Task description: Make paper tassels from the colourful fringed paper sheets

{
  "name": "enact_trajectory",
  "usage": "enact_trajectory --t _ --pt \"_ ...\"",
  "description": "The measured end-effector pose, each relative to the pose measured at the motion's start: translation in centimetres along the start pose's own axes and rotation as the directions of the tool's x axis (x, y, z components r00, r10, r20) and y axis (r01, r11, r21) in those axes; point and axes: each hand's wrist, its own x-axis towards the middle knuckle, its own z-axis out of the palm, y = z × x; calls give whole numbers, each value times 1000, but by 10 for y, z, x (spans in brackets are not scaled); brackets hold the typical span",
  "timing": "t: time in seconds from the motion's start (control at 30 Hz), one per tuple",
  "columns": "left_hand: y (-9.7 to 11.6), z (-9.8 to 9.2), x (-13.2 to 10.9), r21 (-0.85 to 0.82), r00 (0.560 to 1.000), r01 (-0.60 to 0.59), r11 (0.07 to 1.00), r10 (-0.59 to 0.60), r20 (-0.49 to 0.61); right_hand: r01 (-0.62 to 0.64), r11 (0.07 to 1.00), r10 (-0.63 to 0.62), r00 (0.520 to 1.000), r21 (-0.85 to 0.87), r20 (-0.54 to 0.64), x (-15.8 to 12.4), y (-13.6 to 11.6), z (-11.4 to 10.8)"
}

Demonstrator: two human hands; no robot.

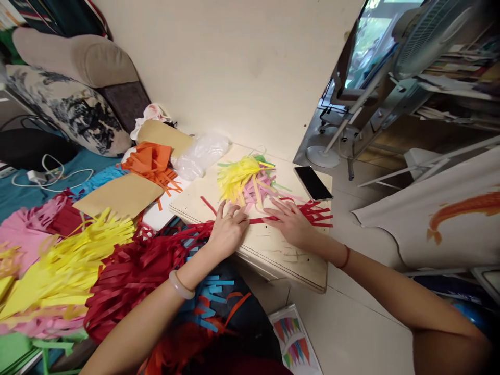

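A twisted red paper tassel (257, 221) lies across the small wooden tabletop, its fringed strips fanning out at both ends. My left hand (229, 229) presses its bent fingers and thumb on the twisted part. On the same band, farther right, my right hand (287, 223) grips with its fingers reaching forward; its thumb is mostly hidden. A short stretch of red shows between the hands. Just beyond them sits a bundle of yellow, pink and green paper tassels (242, 177). A large heap of red fringed paper (136, 271) lies beside my left forearm.
A phone (313, 183) rests at the table's right rear corner. Clear plastic wrap (201, 153), brown envelopes (119, 194) and orange fringed paper (150, 161) lie left. Yellow fringed paper (74, 265) spreads farther left. A fan (425, 39) stands at the right.
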Motion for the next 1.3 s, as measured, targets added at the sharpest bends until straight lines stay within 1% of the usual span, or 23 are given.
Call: enact_trajectory --t 0.07,0.13,0.2,0.27,0.33,0.4,0.5,0.6,0.7,0.77,0.83,0.97,1.07,1.17,1.23,1.3 --pt "-1 -3 8 26 996 -71 997 70 47 -45 999 45 999 -4 17 -3 5 -6" --pt "-2 -5 18 73 984 -157 985 150 92 -65 998 65 998 7 -2 3 4 -12" --pt "-1 -5 25 120 972 -222 968 209 110 -60 997 62 996 41 -61 17 -3 -14" --pt "0 -2 28 136 972 -228 964 217 94 -42 996 53 990 80 -132 34 -13 -9" --pt "1 2 27 114 983 -180 977 176 48 -11 994 29 984 106 -173 46 -19 0" --pt "1 7 22 69 994 -112 991 113 -9 13 992 12 982 128 -189 49 -20 9" --pt "0 12 11 -51 997 -34 998 30 -78 8 981 34 976 196 -214 38 -11 18" --pt "0 14 1 -206 986 75 976 -103 -129 -46 944 130 962 327 -239 21 2 20" --pt "-2 13 -5 -339 961 206 918 -256 -109 -109 872 248 939 477 -239 12 11 19" --pt "-3 12 -6 -392 950 257 884 -305 -65 -128 835 287 931 535 -226 10 13 19" --pt "-4 9 -5 -401 952 268 876 -306 -32 -136 817 306 926 561 -221 9 12 18" --pt "-5 4 -2 -363 962 252 897 -274 -9 -154 817 312 929 556 -200 6 7 15" --pt "-7 2 -2 -360 958 274 892 -286 20 -202 771 355 924 604 -144 6 5 13" --pt "-9 2 -1 -368 949 311 877 -306 72 -264 730 402 912 630 -83 8 2 10" --pt "-8 2 1 -342 944 328 880 -309 110 -284 740 404 912 610 -65 10 0 8" --pt "-6 1 4 -274 939 342 899 -314 142 -296 764 395 917 573 -54 13 -3 6"
